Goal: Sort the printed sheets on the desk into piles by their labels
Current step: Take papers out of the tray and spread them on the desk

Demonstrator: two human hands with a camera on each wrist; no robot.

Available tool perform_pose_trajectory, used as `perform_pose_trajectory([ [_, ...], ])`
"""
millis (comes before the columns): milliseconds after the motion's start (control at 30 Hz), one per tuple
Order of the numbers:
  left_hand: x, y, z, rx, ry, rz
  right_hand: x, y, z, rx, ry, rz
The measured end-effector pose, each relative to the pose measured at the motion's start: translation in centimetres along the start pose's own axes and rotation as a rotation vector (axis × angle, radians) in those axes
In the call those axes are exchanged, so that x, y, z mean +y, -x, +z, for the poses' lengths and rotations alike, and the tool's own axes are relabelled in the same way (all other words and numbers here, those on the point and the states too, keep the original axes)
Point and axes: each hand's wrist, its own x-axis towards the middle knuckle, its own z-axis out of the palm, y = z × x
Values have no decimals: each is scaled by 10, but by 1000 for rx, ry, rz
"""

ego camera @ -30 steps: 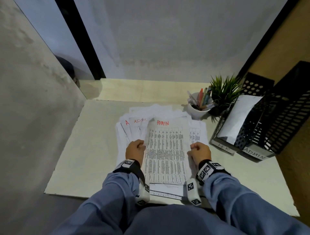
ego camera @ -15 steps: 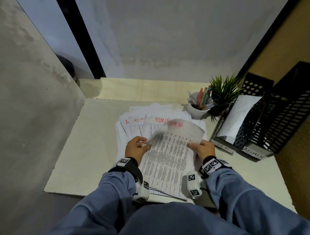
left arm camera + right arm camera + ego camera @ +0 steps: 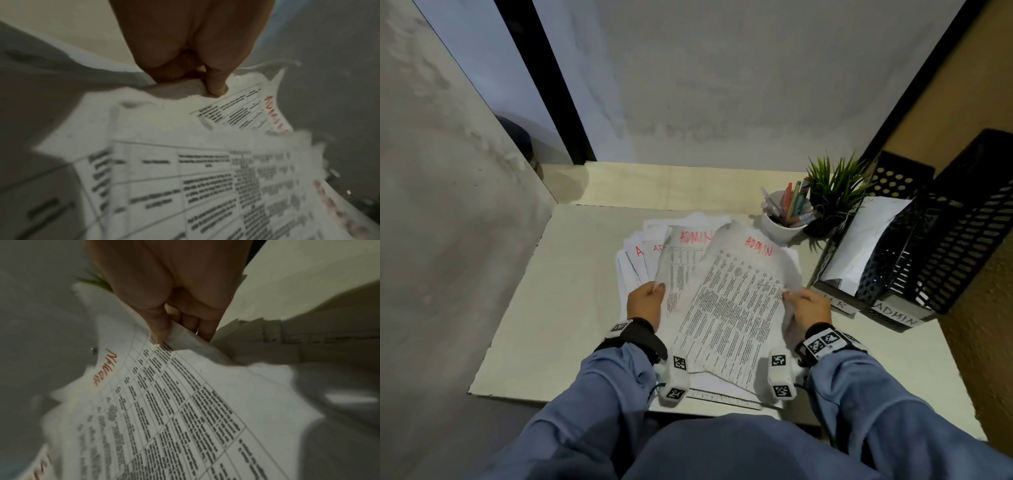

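Head view: your right hand (image 3: 806, 308) and left hand (image 3: 645, 303) each pinch an ADMIN sheet (image 3: 736, 305); tugging apart risks tearing or scattering the pile (image 3: 635, 263).

Both forearms forward, blue sleeves, tag bands on wrists. Left hand (image 3: 646, 303) pinches the left edge of a sheet (image 3: 681, 263), thumb on top. Right hand (image 3: 806, 308) pinches the right edge of another sheet (image 3: 732, 308) (remaining fingers curled underneath).
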Motion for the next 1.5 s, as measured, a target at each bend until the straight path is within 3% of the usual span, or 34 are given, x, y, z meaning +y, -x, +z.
perform_pose_trajectory([
  [67,2,-3,-6,30,-12,-15,-10,4,-11,38,10,-4],
  [267,3,-6,-11,13,23,-41,-4,-16,-21,-28,146,-14],
  [467,18,8,3,-271,130,-160,-12,-5,4,-51,-24,16],
  [567,24,12,12,-343,121,-214,-11,-10,13,-38,25,-9],
  [633,22,9,17,-318,105,-248,-13,-11,14,-49,-2,6],
  [733,18,4,21,-155,79,-228,-13,-8,11,-80,-12,-7],
  [800,21,4,20,-18,-34,-194,-10,-5,9,-103,24,15],
  [867,24,3,19,26,-146,-209,-4,-3,7,-122,16,85],
  [1000,21,0,30,-63,-137,-278,8,-6,9,-117,-99,150],
  [1133,22,6,40,-166,-241,-136,12,-12,11,-172,-57,115],
  [1233,13,4,38,-143,-112,-90,14,-18,8,-184,-62,102],
  [1367,15,2,25,-97,82,-107,-1,-15,5,-49,40,127],
  [1433,28,10,18,-146,103,-96,-4,-22,5,105,-11,177],
  [1500,36,17,17,-229,139,-132,-4,-23,8,109,7,116],
])
